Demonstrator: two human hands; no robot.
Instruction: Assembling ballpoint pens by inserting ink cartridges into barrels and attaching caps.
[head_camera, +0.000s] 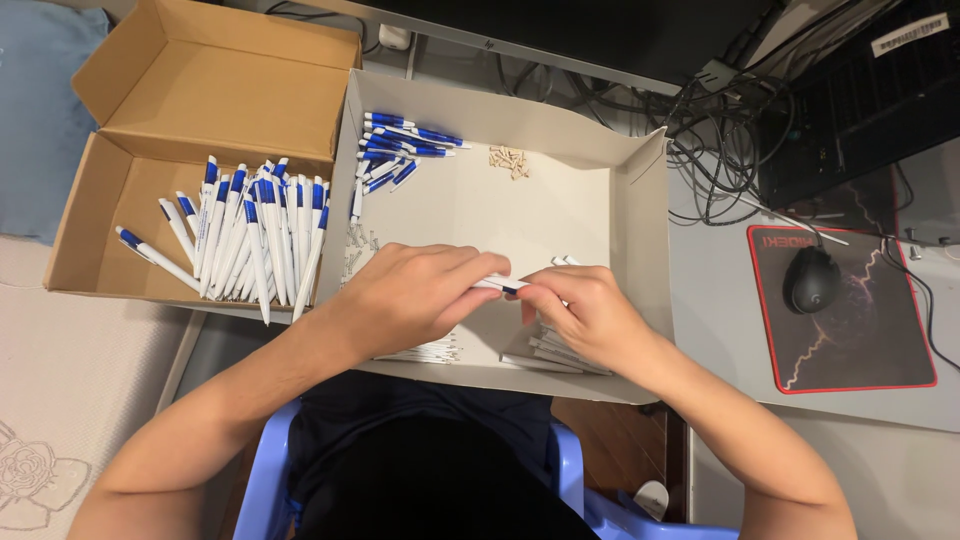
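Both hands, left (415, 292) and right (585, 308), pinch one pen (503, 287) over the tray (640, 260), apparently joining its halves; next it likely needs pressing shut squarely.

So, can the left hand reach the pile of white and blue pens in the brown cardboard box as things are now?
Probably yes. The left hand is beside the brown cardboard box, which is open on top, and nothing covers the pile of white and blue pens. It holds a pen part now.
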